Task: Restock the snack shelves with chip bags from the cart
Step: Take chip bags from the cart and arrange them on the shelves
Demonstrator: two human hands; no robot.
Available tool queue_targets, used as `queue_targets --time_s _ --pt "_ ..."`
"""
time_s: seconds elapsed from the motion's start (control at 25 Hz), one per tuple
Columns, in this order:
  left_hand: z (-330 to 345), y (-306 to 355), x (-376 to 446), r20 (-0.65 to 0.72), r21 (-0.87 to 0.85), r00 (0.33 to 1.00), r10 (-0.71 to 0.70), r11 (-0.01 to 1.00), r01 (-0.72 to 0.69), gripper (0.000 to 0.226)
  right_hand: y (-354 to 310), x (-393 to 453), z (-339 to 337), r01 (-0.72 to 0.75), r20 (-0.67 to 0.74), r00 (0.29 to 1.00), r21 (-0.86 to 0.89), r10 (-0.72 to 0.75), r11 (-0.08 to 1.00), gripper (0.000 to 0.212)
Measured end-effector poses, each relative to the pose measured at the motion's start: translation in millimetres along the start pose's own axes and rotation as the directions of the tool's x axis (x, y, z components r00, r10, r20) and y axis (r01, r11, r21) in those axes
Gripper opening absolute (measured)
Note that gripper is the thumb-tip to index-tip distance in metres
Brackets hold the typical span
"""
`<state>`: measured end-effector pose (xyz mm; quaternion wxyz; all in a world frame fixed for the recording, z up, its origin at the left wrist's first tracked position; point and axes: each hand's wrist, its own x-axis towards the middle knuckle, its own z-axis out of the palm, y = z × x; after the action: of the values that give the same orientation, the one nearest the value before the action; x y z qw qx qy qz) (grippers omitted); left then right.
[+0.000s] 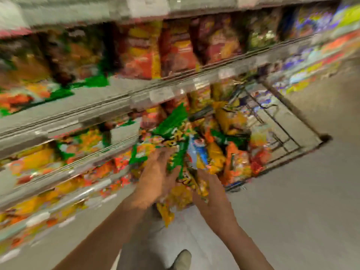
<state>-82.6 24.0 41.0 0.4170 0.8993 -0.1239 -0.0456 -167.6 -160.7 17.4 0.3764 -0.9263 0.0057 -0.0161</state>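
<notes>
The view is badly blurred. A bundle of green and yellow chip bags (175,152) is held between both hands, just in front of the shelves. My left hand (155,178) presses on the bundle's left side, fingers spread over a green bag. My right hand (212,193) supports it from below and the right. Behind the bundle stands a wire cart (280,133) piled with orange, yellow, green and blue bags (229,152). The snack shelves (109,106) run along the left, several tiers filled with bags.
Grey floor (292,211) lies to the right of the cart and under my arms. A shoe (183,259) shows at the bottom edge. Red and orange bags (175,47) line the upper shelf tier.
</notes>
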Motion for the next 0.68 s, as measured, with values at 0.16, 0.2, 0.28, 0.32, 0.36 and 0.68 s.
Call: queue_targets --time_s 0.16,0.2,0.28,0.32,0.36,0.68 --pt "46.4 47.8 54.7 0.096 0.089 0.995 0.021 0.996 -0.029 0.046 65.1 -6.2 -62.1 -0.117 -0.101 0.987 0.094 0.127 0.989 0.056" --pt "51.2 51.4 64.8 0.114 0.096 0.993 -0.001 0.995 -0.01 0.046 75.7 -4.9 -68.9 -0.168 -0.098 0.978 0.145 0.183 0.975 0.056" --pt "59.6 52.6 80.6 0.161 0.097 0.985 -0.057 0.994 0.042 0.046 94.5 0.8 -78.6 -0.266 -0.091 0.953 0.216 0.29 0.94 0.061" --pt "64.3 51.2 87.7 0.19 0.105 0.979 -0.078 0.993 0.059 0.045 103.7 6.1 -82.6 -0.297 -0.094 0.941 0.235 0.326 0.926 0.062" --pt "68.8 49.0 94.3 0.217 0.11 0.972 -0.09 0.992 0.068 0.043 111.0 11.9 -86.9 -0.316 -0.104 0.931 0.254 0.351 0.914 0.061" --pt "121.4 45.0 135.3 0.456 -0.005 0.88 -0.136 0.988 0.156 0.045 163.3 77.6 -159.0 -0.512 -0.256 0.762 0.326 0.595 0.795 0.045"
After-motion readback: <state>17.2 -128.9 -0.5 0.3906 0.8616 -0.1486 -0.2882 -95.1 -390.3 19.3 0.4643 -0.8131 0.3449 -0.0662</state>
